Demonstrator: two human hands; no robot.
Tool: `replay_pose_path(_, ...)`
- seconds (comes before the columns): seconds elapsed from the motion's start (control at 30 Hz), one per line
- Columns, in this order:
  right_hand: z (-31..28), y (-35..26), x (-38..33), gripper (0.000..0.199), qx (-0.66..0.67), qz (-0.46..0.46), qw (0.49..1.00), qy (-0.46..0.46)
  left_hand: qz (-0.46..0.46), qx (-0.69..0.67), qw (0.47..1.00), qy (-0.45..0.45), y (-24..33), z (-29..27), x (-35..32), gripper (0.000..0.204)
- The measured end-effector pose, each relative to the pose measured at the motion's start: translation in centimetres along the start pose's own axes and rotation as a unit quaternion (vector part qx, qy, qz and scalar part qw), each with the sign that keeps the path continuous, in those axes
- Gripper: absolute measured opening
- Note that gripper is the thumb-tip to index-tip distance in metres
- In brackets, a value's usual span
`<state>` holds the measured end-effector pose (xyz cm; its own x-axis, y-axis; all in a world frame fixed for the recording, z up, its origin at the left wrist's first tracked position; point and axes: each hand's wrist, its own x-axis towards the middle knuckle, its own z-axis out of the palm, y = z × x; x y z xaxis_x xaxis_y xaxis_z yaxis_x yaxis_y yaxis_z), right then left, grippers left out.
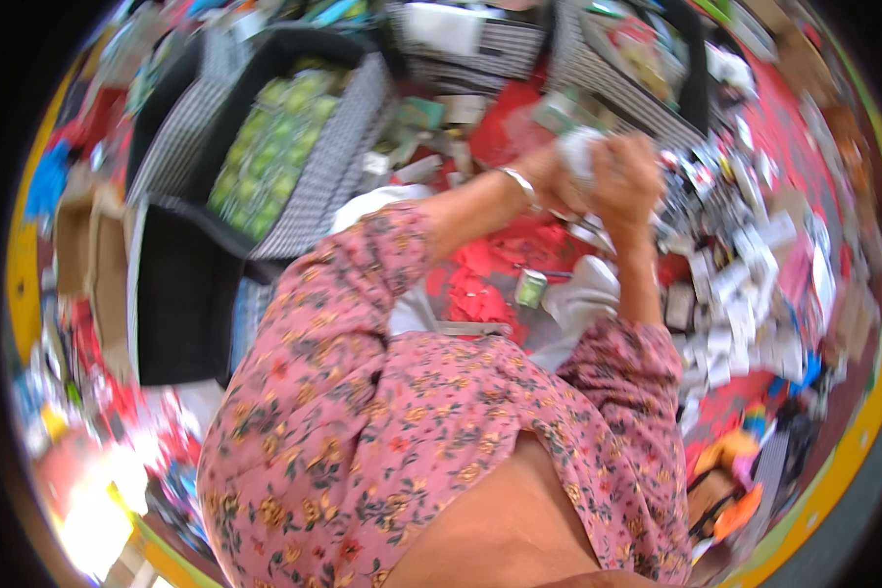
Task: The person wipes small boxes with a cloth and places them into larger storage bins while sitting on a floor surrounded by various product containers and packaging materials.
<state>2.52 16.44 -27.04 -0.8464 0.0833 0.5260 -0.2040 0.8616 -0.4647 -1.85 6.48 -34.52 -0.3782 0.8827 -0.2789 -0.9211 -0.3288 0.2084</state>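
Observation:
My left hand, with a silvery bracelet at its wrist, and my right hand are raised together in front of me. Between them is a white, soft-looking bundle, blurred by motion, so I cannot tell its exact kind. Fingers of both hands are closed around it, the right in a fist. Below the hands, a small box with a green face lies on red sheeting between my white-clad legs.
To the left stands a dark checked bin of green round items under clear wrap, beside a black bin and an opened cardboard box. More checked bins line the far side. Small white boxes are heaped at right.

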Motion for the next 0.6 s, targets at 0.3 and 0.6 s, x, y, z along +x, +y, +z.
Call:
replay_pose_path(0.3,-3.5,4.7,0.4,0.03,-0.064,0.309,0.948,0.045,-0.054,-0.028,0.994,-0.094,0.6,1.9,-2.2,0.04)
replay_pose_path(0.6,-0.8,1.4,-0.2,0.023,-0.004,0.109,0.994,-0.016,0.022,0.214,0.976,0.034,0.8,0.6,-2.8,0.073)
